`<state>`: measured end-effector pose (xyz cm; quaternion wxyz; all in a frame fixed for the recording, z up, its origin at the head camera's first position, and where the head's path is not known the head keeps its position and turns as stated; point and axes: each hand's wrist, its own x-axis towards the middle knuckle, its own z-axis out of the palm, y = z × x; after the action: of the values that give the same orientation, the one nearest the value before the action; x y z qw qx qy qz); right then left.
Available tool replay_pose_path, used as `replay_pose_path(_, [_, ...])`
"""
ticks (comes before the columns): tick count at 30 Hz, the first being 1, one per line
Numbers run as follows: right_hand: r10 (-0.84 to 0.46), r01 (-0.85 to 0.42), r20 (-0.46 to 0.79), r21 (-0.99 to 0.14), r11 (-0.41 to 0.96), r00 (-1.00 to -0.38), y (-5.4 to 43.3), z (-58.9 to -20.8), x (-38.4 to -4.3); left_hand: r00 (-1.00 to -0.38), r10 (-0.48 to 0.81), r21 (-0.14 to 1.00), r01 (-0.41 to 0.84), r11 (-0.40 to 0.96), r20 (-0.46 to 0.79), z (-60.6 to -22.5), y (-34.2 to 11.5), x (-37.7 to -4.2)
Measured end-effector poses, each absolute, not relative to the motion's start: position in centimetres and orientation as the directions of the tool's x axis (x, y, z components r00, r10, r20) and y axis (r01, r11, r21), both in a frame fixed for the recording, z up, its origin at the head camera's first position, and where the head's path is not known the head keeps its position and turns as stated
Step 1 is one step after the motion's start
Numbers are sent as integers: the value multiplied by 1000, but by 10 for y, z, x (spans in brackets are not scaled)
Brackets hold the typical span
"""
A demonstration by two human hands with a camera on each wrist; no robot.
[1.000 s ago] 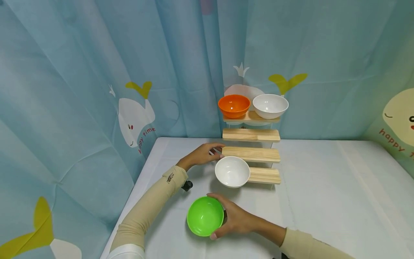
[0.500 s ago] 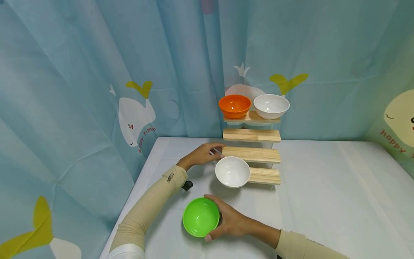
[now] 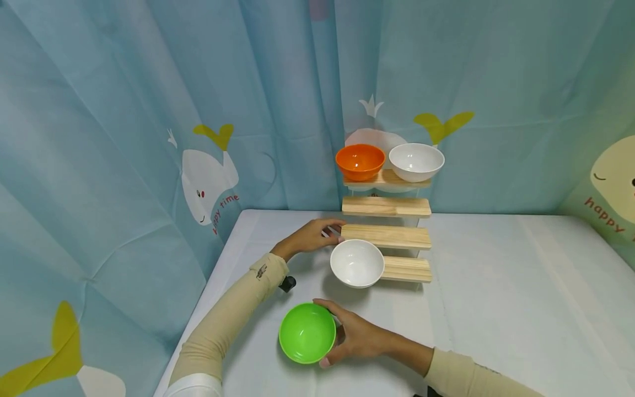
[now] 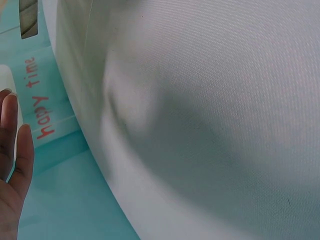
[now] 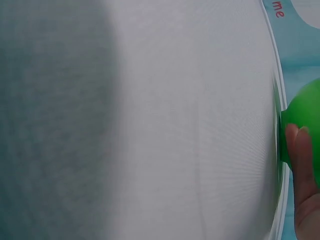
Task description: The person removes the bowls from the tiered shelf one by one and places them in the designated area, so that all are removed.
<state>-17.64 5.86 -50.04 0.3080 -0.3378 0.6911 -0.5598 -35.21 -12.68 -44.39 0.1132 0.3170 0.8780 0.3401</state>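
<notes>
Right hand (image 3: pixel 361 335) pinches round green plastic-looking bowl (image 3: pixel 306 333) at its left, in front of pale wooden stepped rack (image 3: pixel 387 236); left hand (image 3: pixel 308 236), farther from bowl, at rack's left end, can't tell if gripping.

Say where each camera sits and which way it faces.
Head: worn on the person's head, facing forward and down at the wooden rack and green bowl; left hand, right hand and sleeves show.
Left wrist: worn there, facing across white cloth toward blue curtain; part of the left hand shows.
Right wrist: worn there, facing across cloth toward curtain; part of the right hand shows.
Head and right wrist share the green bowl.
</notes>
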Motion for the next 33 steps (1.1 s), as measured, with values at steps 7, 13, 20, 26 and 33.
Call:
replay_pose_path(7, [-829,-116,-49,-984,136,-558,60,-500,-177,-775,632,673,476,567,15,-445,-127,-353])
replay_pose_path(13, [-837,-91,-60,-987,130,-544,60,-499,-177,-775,632,678,471,565,11,-445,-127,-354])
replay_pose_path(20, [-832,-147,-41,-978,146,-553,65,-498,-178,-771,636,678,471,565,5,-446,-127,-355])
replay_pose_path(26, [-834,-158,-26,-978,135,-551,73,-498,-181,-768,641,677,477,561,10,-446,-128,-354])
replay_pose_path(33, [-838,-159,-25,-978,132,-546,82,-497,-180,-767,641,677,478,560,12,-446,-128,-354])
